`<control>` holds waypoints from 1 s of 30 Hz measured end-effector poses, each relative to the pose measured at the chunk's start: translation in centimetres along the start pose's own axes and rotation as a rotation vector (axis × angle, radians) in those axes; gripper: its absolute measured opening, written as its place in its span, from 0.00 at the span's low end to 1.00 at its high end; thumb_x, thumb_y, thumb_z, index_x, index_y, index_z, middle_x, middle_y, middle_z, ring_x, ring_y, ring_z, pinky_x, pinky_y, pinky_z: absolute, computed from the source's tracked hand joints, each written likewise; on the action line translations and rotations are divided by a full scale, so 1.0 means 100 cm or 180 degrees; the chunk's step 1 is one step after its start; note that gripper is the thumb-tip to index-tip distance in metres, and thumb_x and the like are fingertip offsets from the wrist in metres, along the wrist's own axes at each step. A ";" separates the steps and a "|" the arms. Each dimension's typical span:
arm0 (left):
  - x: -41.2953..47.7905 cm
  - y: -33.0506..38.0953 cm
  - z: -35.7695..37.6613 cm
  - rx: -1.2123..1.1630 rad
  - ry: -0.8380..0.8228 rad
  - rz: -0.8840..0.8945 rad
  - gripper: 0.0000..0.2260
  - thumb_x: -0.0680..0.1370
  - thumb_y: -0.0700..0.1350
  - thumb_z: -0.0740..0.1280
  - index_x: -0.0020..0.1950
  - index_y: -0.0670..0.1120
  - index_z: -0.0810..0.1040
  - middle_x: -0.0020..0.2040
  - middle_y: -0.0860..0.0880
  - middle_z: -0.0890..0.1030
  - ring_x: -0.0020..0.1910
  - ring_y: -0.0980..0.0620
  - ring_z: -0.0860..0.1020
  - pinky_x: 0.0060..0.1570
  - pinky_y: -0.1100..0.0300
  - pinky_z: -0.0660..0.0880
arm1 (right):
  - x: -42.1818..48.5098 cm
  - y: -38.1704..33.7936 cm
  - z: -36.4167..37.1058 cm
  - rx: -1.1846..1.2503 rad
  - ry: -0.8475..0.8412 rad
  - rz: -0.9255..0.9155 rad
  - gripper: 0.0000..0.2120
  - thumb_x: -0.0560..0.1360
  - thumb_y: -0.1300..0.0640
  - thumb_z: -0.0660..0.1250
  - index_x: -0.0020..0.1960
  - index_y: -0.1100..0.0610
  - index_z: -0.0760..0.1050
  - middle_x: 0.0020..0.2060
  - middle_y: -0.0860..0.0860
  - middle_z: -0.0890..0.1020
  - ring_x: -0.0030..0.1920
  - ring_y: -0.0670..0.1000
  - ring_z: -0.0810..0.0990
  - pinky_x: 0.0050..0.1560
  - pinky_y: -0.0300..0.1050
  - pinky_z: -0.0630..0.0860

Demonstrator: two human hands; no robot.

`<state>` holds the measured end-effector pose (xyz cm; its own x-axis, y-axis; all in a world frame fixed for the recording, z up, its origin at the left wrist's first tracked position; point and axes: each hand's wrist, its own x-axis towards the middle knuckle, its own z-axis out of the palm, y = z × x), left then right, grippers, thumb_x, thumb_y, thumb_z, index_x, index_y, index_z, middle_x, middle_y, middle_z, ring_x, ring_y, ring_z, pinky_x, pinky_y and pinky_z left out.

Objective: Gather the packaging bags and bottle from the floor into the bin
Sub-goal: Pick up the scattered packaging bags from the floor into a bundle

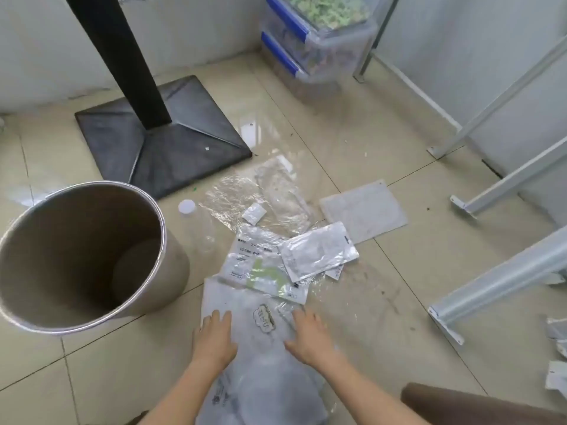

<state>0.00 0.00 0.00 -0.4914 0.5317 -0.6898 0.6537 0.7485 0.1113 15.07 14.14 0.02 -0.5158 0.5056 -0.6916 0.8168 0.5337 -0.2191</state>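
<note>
Under both flat hands, a frosted bag (245, 305) lies crumpled.

Brown bin (171, 271), silvery bag (317, 251), seemingly clear white-capped bottle (196, 222).

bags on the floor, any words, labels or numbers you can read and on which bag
Nothing can be read for sure.
Frosted bag under both hands: black-outlined cloud badge, characters blurred.
Green and white bag: printed lines too small.
Silver pouch: dark tab, unreadable.
</note>
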 end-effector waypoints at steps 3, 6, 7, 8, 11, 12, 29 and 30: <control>0.000 -0.007 0.014 0.0175 -0.0085 -0.0028 0.31 0.74 0.48 0.61 0.76 0.47 0.57 0.73 0.46 0.64 0.71 0.45 0.65 0.64 0.50 0.66 | 0.000 -0.004 0.018 -0.0039 0.0274 0.0012 0.26 0.71 0.49 0.65 0.67 0.53 0.64 0.65 0.54 0.69 0.64 0.59 0.69 0.63 0.54 0.67; -0.002 -0.015 0.027 0.0179 -0.0027 -0.0002 0.32 0.74 0.48 0.61 0.77 0.47 0.55 0.74 0.46 0.63 0.72 0.45 0.64 0.64 0.50 0.67 | -0.005 -0.002 0.033 0.0015 0.0446 0.0060 0.28 0.72 0.48 0.65 0.69 0.54 0.62 0.69 0.55 0.66 0.66 0.59 0.67 0.65 0.54 0.66; -0.004 -0.017 0.030 0.0155 0.0022 -0.0030 0.32 0.73 0.48 0.61 0.77 0.46 0.56 0.74 0.47 0.63 0.72 0.45 0.65 0.64 0.50 0.66 | -0.007 -0.001 0.038 0.0024 0.0480 0.0058 0.29 0.72 0.48 0.65 0.70 0.54 0.61 0.71 0.56 0.64 0.68 0.60 0.66 0.67 0.54 0.65; -0.005 -0.018 0.032 0.0127 0.0128 -0.0070 0.32 0.72 0.47 0.61 0.76 0.46 0.57 0.72 0.47 0.65 0.71 0.46 0.65 0.63 0.50 0.66 | -0.010 0.000 0.043 0.0037 0.0528 0.0044 0.30 0.72 0.47 0.65 0.70 0.54 0.61 0.72 0.56 0.63 0.69 0.60 0.65 0.69 0.54 0.63; -0.012 -0.019 0.034 0.0020 0.0399 -0.0204 0.32 0.71 0.46 0.63 0.74 0.45 0.61 0.70 0.46 0.68 0.70 0.45 0.67 0.63 0.51 0.65 | -0.025 0.003 0.056 0.0098 0.0557 -0.0010 0.34 0.72 0.45 0.66 0.73 0.52 0.57 0.75 0.57 0.58 0.74 0.59 0.58 0.73 0.53 0.59; -0.015 -0.018 0.036 -0.0036 0.0523 -0.0273 0.32 0.71 0.45 0.65 0.74 0.43 0.62 0.71 0.43 0.68 0.70 0.43 0.68 0.64 0.50 0.65 | -0.030 0.005 0.061 0.0115 0.0554 -0.0019 0.36 0.72 0.45 0.66 0.74 0.52 0.55 0.76 0.57 0.56 0.75 0.59 0.55 0.74 0.53 0.57; -0.044 0.015 0.078 -0.3744 0.0463 -0.2478 0.33 0.67 0.41 0.76 0.66 0.31 0.66 0.67 0.32 0.70 0.62 0.31 0.73 0.59 0.45 0.71 | -0.063 0.008 0.111 0.0519 0.0005 0.0048 0.46 0.71 0.41 0.66 0.78 0.52 0.42 0.78 0.52 0.38 0.78 0.57 0.41 0.75 0.54 0.54; -0.042 0.014 0.080 -0.3818 0.0464 -0.2374 0.29 0.68 0.41 0.76 0.63 0.32 0.70 0.63 0.33 0.75 0.60 0.33 0.76 0.57 0.46 0.73 | -0.061 0.009 0.111 0.0553 -0.0017 0.0062 0.46 0.71 0.41 0.66 0.78 0.52 0.42 0.78 0.52 0.38 0.77 0.57 0.41 0.75 0.53 0.54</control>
<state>7.59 -4.40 -2.68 -0.6008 -0.1507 -0.7850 -0.6219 0.7052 0.3406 21.82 3.98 -3.57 -0.4983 0.5109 -0.7005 0.8593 0.3984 -0.3208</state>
